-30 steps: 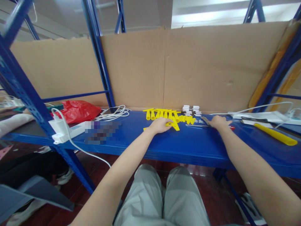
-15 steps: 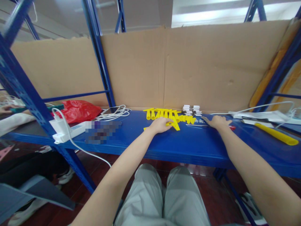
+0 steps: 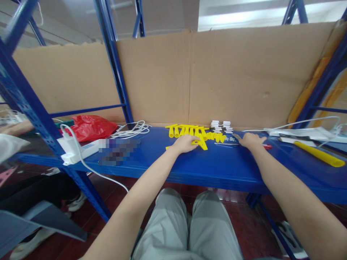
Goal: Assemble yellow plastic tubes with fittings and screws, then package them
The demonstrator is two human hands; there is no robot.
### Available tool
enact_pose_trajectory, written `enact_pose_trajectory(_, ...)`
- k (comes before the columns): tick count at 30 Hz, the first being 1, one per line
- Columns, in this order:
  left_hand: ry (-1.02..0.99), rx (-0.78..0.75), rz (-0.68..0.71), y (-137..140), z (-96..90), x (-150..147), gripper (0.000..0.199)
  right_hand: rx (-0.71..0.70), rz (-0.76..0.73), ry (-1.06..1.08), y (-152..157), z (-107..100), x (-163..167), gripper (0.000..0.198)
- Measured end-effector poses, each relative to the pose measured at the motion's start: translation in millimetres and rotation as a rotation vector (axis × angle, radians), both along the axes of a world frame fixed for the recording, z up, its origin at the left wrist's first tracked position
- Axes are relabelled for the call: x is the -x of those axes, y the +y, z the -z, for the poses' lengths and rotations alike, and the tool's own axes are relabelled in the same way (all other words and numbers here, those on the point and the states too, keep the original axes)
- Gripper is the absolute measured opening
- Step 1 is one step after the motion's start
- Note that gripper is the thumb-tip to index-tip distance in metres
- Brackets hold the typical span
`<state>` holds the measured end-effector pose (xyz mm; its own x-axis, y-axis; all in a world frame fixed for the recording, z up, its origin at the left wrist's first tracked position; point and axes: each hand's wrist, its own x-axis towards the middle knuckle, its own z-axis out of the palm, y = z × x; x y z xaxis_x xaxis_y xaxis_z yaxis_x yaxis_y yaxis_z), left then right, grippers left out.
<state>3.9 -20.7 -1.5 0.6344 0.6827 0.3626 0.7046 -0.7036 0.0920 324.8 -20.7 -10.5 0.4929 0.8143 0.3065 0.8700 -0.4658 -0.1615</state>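
Yellow piece [image 3: 202, 145] — in left hand [image 3: 186, 143].

Tabletop [image 3: 151, 164]: bag [image 3: 93, 128] left, power strip [image 3: 88, 150] before it; row of parts [image 3: 171, 132] mid-back, screwdriver [image 3: 267, 146] right; cardboard [image 3: 189, 79] behind.

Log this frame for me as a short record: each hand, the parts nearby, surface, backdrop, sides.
Left hand: fingers closed on a flat yellow plastic piece
Right hand: low over the surface, at a thin metal rod; grip unclear
Parts behind left hand: row of yellow plastic tubes
Parts between hands: small yellow pieces, stacked white-and-black pieces
Surface: blue metal shelf
Backdrop: brown cardboard panel
Left side: red plastic bag, white power strip
Right side: long yellow piece
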Motion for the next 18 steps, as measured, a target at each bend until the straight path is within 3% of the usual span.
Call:
enact_pose_trajectory(4,-0.004,0.013,0.001,-0.4,0.1,-0.4,0.037,0.079,0.092,0.003,-5.0,-5.1,6.2,0.069)
enact_pose_trajectory(18,-0.033,0.017,0.027,-0.3,0.5,-0.8,0.036,0.119,0.100,0.042,-11.4,-11.1,18.8,0.069)
